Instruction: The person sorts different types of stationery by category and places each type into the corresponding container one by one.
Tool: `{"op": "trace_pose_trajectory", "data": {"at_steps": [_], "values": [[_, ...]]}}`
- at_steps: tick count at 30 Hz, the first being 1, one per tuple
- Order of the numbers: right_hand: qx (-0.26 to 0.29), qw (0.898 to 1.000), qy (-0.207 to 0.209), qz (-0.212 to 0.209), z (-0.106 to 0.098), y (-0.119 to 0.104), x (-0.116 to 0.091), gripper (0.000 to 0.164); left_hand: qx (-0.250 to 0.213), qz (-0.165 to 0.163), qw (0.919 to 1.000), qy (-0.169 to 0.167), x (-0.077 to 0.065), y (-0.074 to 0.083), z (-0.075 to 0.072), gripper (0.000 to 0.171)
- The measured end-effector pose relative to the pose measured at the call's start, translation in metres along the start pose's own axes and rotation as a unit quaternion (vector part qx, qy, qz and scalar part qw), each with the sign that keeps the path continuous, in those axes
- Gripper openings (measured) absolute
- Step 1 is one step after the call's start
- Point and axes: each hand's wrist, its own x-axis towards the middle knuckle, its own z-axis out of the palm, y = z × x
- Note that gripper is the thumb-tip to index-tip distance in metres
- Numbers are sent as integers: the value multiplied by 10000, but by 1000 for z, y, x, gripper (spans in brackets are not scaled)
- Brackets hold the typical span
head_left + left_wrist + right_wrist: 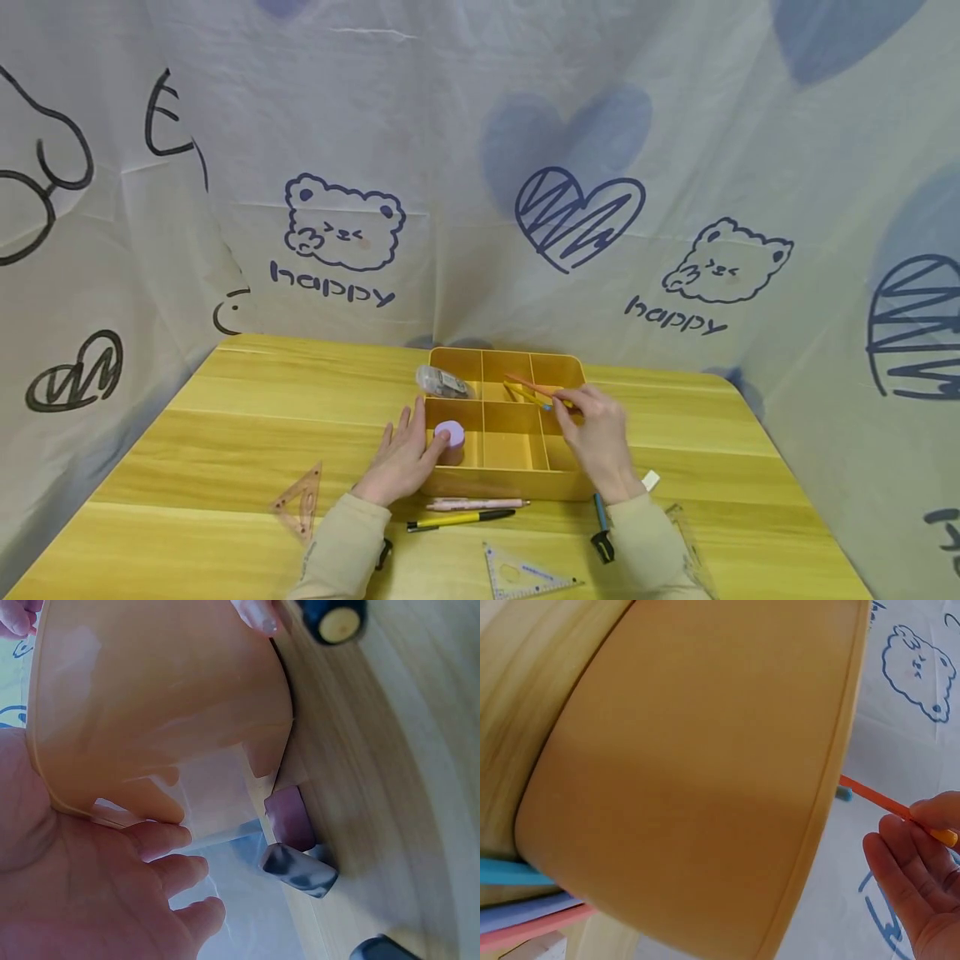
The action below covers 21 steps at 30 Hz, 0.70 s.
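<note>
A yellow-orange divided organizer box (510, 482) stands near the back of the table. My left hand (401, 458) rests against its left side with fingers extended, its thumb over a round lilac object (448, 432) in the front-left compartment. My right hand (600, 433) is over the box's right side and pinches an orange pencil (881, 798) with a yellow end between thumb and fingers. The pencil slants toward the back-middle compartment, where a yellow stick (523, 393) with a blue end also lies. A grey item in clear plastic (442, 382) leans in the back-left compartment.
Before the box lie a pink pen (476, 504) and a yellow-and-black pen (461, 520). A clear triangle ruler (525, 573) lies closer, an orange triangle ruler (300, 502) at left. A white eraser-like block (650, 481) and a blue-and-black pen (602, 529) are near my right wrist. Printed cloth (465, 275) hangs behind.
</note>
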Motion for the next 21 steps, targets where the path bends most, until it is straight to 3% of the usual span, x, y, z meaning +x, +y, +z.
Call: {"op": "trace_pose_trajectory", "data": {"at_steps": [12, 21], "values": [[-449, 9975, -552, 43, 17, -8, 3, 10, -34, 26, 10000, -9, 0, 0, 0, 74], [-703, 9955, -630, 46, 23, -4, 3, 7, -5, 9, 10000, -1, -1, 0, 0, 74]]}}
